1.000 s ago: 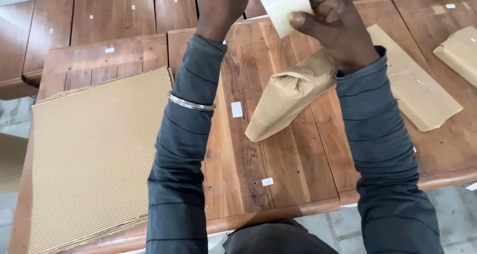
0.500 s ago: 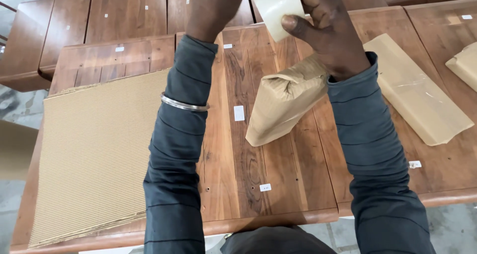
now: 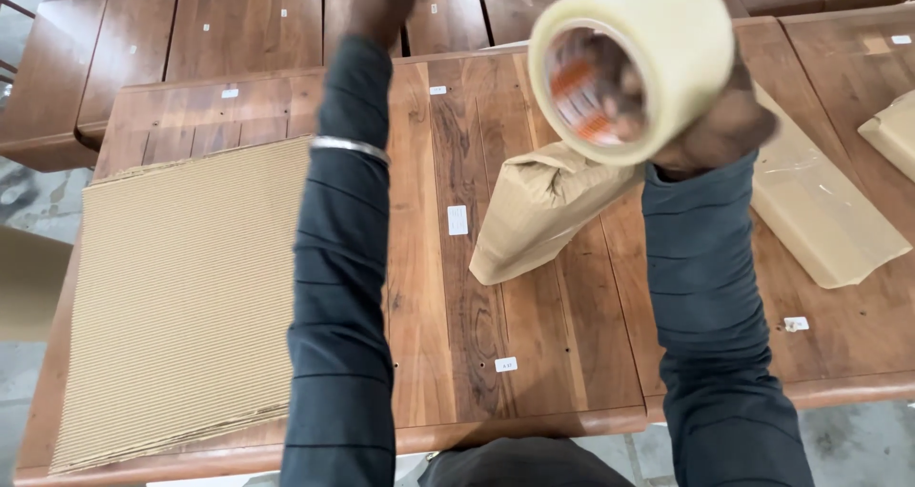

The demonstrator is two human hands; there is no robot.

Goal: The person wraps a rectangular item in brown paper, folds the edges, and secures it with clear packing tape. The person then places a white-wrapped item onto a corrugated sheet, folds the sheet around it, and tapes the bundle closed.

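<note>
Gripping a blurred roll of clear packing tape (image 3: 629, 63) in the right hand (image 3: 715, 130), fingers clenching round it, in the upper right of the frame. Reaching up past the top edge with the left hand (image 3: 381, 1); grip impossible to tell. Lying just below the roll: a brown paper-wrapped parcel (image 3: 538, 215) on the wooden table (image 3: 457, 354). Resting at left: a corrugated cardboard sheet (image 3: 181, 296). Lying at right: a flat wrapped package (image 3: 824, 211).
</note>
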